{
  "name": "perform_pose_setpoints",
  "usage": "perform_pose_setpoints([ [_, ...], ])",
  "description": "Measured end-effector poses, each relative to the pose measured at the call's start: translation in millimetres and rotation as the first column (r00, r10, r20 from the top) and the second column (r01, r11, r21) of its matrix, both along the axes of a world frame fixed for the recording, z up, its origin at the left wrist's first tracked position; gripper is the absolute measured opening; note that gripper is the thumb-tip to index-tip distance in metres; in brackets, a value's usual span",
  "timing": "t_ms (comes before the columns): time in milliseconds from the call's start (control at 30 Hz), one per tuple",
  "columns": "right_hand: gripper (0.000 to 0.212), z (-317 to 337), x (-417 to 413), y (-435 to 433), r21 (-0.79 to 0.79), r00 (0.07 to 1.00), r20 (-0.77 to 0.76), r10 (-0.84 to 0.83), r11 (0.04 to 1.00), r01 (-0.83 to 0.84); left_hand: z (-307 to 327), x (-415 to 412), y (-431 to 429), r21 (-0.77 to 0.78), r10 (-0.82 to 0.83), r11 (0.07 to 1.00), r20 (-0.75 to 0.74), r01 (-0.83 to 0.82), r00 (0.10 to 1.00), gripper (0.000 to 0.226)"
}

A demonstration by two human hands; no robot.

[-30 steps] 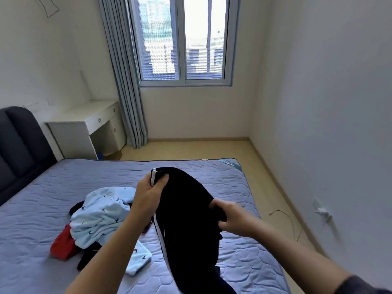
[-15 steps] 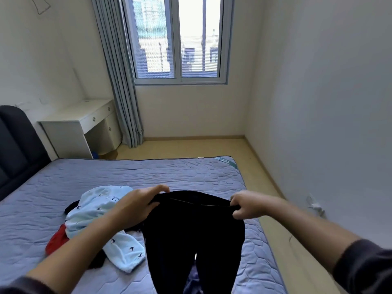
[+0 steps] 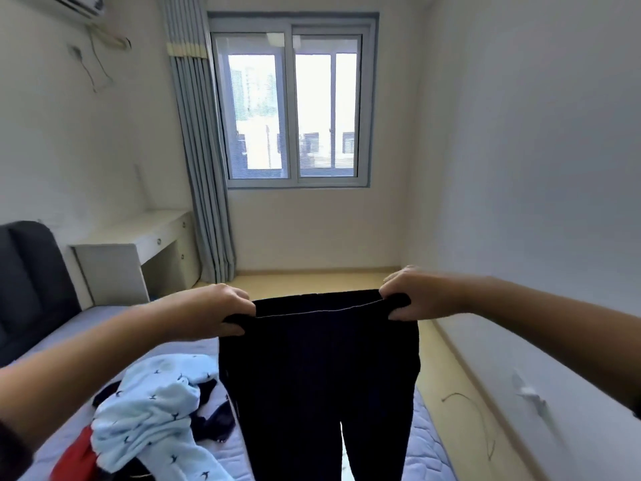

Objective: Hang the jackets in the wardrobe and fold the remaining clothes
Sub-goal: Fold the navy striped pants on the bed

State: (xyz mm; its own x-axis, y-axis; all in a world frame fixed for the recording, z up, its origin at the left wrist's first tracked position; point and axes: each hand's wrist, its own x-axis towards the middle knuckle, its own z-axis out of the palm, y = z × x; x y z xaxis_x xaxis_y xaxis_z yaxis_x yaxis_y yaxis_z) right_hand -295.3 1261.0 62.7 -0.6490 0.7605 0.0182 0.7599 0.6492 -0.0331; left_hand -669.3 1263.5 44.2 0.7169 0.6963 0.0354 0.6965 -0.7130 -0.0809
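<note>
Now pinching the black fabric trousers (image 3: 319,376) by the waistband with left hand (image 3: 222,314) and right hand (image 3: 412,295), probably straightening the legs for folding above the right edge of the grey quilted mattress (image 3: 426,453).

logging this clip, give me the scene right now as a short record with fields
held: trousers, black, hanging by the waistband, legs down
left hand: grips one end of the waistband
right hand: grips the other end
bed: below the trousers, clothes piled on it
pile: blue garment, red garment, dark pieces, all unfolded
background: desk, curtain, window
</note>
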Motion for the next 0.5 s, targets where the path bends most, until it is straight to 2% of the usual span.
perform_pose_setpoints([
  [100, 0.011, 29, -3, -3, 0.010, 1.000, -0.018, 0.025, 1.000, -0.025, 26, -6, 10, 0.058, 0.025, 0.998, 0.005, -0.025, 1.000, 0.005],
  [167, 0.017, 48, -4, -2, -0.012, 1.000, 0.003, 0.024, 1.000, -0.023, 43, -11, 17, 0.106, 0.042, 0.993, 0.023, -0.044, 0.999, 0.010],
  [267, 0.011, 77, 1, 8, -0.008, 0.997, 0.066, -0.041, 0.999, 0.042, 70, -14, 26, 0.187, 0.058, 0.980, 0.066, -0.070, 0.996, 0.019],
  [367, 0.015, 107, 9, 16, 0.021, 0.992, 0.079, -0.095, 0.995, 0.093, 104, -13, 30, 0.242, 0.073, 0.965, 0.111, -0.098, 0.991, 0.026],
  [433, 0.013, 130, 12, 17, 0.012, 0.992, 0.018, -0.121, 0.993, 0.121, 131, -11, 28, 0.271, 0.067, 0.955, 0.185, -0.117, 0.980, 0.032],
  [500, 0.010, 155, 12, 16, 0.069, 0.985, -0.114, -0.131, 0.988, 0.139, 156, -11, 28, 0.327, 0.045, 0.935, 0.264, -0.134, 0.963, 0.030],
])
